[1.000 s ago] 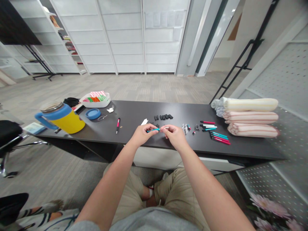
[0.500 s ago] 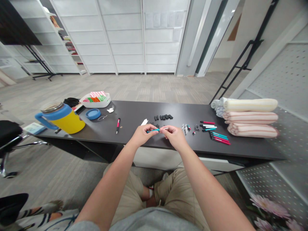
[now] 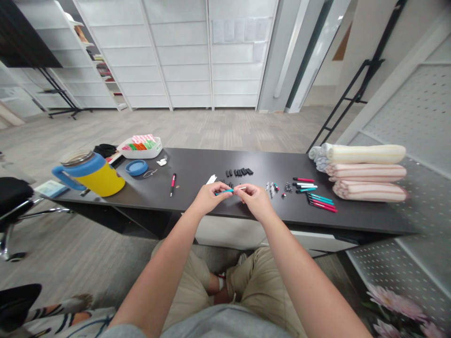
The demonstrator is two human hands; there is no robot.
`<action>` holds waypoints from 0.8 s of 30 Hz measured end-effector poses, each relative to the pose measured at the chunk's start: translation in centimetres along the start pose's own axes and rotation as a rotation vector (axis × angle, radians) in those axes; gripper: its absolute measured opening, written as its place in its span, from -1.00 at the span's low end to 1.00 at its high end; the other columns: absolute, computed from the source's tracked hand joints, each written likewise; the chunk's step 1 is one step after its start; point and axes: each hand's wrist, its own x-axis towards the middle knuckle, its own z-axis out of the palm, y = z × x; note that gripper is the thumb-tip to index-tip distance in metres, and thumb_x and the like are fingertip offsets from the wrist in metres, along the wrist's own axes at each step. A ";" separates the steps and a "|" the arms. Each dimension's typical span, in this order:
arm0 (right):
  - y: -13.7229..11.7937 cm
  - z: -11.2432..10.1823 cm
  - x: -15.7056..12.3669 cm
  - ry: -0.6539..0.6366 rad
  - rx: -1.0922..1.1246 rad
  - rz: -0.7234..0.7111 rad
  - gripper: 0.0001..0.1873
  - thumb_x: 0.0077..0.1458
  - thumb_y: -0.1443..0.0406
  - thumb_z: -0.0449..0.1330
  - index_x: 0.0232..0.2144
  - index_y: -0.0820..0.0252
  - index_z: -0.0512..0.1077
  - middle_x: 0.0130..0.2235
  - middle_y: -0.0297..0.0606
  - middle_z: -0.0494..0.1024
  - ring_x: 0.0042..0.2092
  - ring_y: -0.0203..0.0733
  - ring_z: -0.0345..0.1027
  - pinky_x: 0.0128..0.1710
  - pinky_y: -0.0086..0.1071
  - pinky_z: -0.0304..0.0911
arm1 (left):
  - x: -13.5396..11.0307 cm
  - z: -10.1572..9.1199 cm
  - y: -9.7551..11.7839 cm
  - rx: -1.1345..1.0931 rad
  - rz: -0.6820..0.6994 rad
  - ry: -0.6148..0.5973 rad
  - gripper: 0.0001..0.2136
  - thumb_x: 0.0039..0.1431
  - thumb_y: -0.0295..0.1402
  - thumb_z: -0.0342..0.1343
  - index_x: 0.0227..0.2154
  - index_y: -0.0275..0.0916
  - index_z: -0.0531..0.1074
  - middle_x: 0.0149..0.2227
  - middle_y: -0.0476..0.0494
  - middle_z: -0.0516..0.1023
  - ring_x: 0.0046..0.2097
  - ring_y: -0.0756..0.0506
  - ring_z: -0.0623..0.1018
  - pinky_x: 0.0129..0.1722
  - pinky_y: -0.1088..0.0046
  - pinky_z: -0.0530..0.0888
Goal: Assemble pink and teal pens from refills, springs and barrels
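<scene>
Centre: two hands, one teal pen barrel, one white rod. Left: one mug, one blue lid, one white basket, one lone red pen. Right: three large towel rolls. Mid-frame black tubes: too small to count.

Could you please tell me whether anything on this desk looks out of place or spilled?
Nothing looks spilled. One red pen lies alone, left of the left hand, apart from the pens grouped at the right. The yellow mug seems to lean, though lens distortion may explain that.
</scene>
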 end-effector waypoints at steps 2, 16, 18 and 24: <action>0.0 0.0 0.0 0.001 0.004 -0.006 -0.60 0.11 -0.03 0.37 -0.27 0.18 0.66 -0.44 -0.28 0.60 -0.45 -0.25 0.34 -0.42 -0.38 0.22 | 0.0 0.1 0.1 -0.018 -0.015 -0.005 -0.77 0.19 -0.17 0.30 -0.20 -0.20 0.64 -0.31 -0.07 0.69 -0.28 -0.07 0.60 -0.26 0.45 0.45; -0.3 0.2 0.0 -0.024 0.021 -0.048 -0.61 0.09 -0.02 0.39 -0.20 0.15 0.64 -0.42 -0.26 0.62 -0.42 -0.19 0.40 -0.39 -0.34 0.31 | -0.3 0.4 0.5 -0.129 0.106 -0.116 -0.75 0.36 -0.17 0.14 -0.08 -0.21 0.55 -0.16 -0.16 0.68 -0.12 -0.12 0.66 -0.05 0.38 0.53; -0.1 0.2 0.0 -0.022 0.071 -0.034 -0.52 0.05 -0.04 0.41 -0.12 0.15 0.60 -0.38 -0.26 0.63 -0.43 -0.21 0.40 -0.40 -0.35 0.31 | -0.3 0.3 0.6 -0.123 0.099 -0.110 -0.74 0.37 -0.16 0.13 -0.08 -0.21 0.55 -0.16 -0.17 0.68 -0.12 -0.12 0.66 -0.07 0.38 0.54; 0.2 0.1 0.0 0.054 0.064 -0.056 -0.58 0.11 -0.07 0.35 -0.24 0.15 0.58 -0.47 -0.33 0.54 -0.48 -0.25 0.33 -0.45 -0.38 0.24 | -0.4 0.3 0.6 -0.129 0.104 -0.103 -0.74 0.37 -0.19 0.13 -0.03 -0.21 0.53 -0.15 -0.17 0.69 -0.12 -0.12 0.68 -0.03 0.36 0.54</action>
